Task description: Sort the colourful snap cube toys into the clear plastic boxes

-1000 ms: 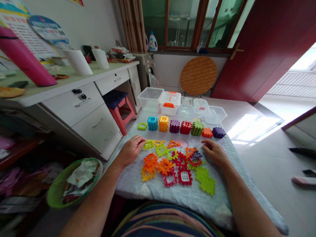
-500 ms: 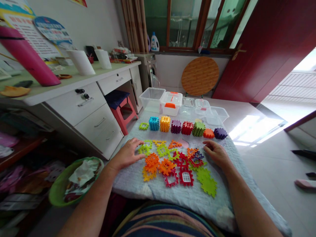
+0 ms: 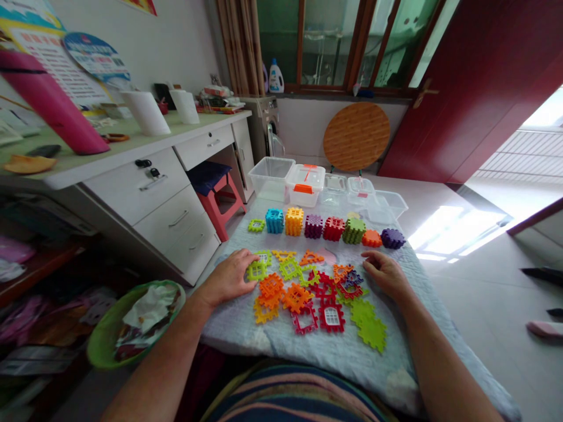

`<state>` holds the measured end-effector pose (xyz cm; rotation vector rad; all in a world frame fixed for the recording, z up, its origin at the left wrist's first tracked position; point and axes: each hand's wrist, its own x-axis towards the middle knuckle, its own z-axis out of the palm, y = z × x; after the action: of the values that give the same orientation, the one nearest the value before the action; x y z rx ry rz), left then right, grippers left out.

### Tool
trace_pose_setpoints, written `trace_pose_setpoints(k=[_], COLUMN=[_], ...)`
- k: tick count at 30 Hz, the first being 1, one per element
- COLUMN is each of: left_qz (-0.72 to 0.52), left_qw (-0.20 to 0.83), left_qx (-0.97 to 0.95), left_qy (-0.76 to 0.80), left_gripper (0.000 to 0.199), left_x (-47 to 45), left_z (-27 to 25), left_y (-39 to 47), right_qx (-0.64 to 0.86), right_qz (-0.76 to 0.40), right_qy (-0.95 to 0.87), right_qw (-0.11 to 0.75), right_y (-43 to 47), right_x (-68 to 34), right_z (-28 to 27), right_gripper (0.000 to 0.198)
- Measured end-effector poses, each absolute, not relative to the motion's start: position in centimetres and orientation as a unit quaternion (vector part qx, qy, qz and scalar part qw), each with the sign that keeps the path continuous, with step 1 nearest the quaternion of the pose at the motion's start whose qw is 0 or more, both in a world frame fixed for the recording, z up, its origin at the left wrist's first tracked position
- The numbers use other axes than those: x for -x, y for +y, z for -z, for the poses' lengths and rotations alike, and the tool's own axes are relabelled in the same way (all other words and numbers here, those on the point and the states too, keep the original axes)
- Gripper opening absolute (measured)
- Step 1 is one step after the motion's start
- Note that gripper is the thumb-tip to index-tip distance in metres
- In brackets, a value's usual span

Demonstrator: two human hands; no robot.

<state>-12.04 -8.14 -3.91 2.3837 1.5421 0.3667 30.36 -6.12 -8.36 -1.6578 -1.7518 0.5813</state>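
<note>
My left hand [image 3: 233, 274] is at the left edge of the loose tiles, with its fingers and thumb closed round the two sides of a lime-green toothed tile [image 3: 256, 271]. Just behind that tile lies a green tile with a white window [image 3: 265, 257]. On the cloth at the right rests my right hand [image 3: 383, 271], empty, thumb and fingers apart, near a small purple piece [image 3: 353, 278]. Between my hands are scattered orange tiles [image 3: 297, 297], a red tile with a white window [image 3: 331, 316], yellow pieces and flat lime-green tiles [image 3: 368, 325].
Behind the loose tiles runs a row of stacked tiles, including a blue stack [image 3: 275, 221] and a yellow stack [image 3: 294, 221]. Clear plastic boxes [image 3: 271, 179] line the far edge of the cloth-covered table [image 3: 246, 334]. A green waste basket [image 3: 99, 346] stands at the left.
My left hand has drawn its fingers and thumb in around the lime-green tile, which has shifted slightly towards me. My right hand stays where it was.
</note>
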Motion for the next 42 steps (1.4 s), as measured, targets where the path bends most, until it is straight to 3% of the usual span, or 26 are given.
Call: trace_pose_setpoints(k=[7,15,21,33,42], left_qz=[-0.151,-0.072,-0.038,0.001,-0.092], left_qw=[0.119,0.152,0.149,0.121,0.143], left_qx=[-0.847,-0.861,-0.859,-0.871,-0.867], left_qy=[0.495,0.48,0.488,0.476,0.469], left_gripper=[0.048,0.046,0.056,0.04,0.044], left_x=[12.4,12.0,11.8,10.7,12.3], left_z=[2.2,3.0,3.6,3.3,1.2], left_y=[-6.3,-3.3,-2.7,-2.4,-1.7], right_qx=[0.632,0.631,0.64,0.636,0.637], right_qz=[-0.223,-0.223,-0.218,-0.22,-0.215], right_qy=[-0.67,-0.668,-0.663,-0.668,-0.665], right_qw=[0.319,0.325,0.321,0.318,0.326], right_y=[-6.1,-6.2,-6.3,-6.2,-6.4], right_x=[-30.4,-30.3,-30.2,-30.4,-30.1], right_z=[8.6,8.3,8.2,8.4,8.0], right_gripper=[0.035,0.034,0.034,0.036,0.037])
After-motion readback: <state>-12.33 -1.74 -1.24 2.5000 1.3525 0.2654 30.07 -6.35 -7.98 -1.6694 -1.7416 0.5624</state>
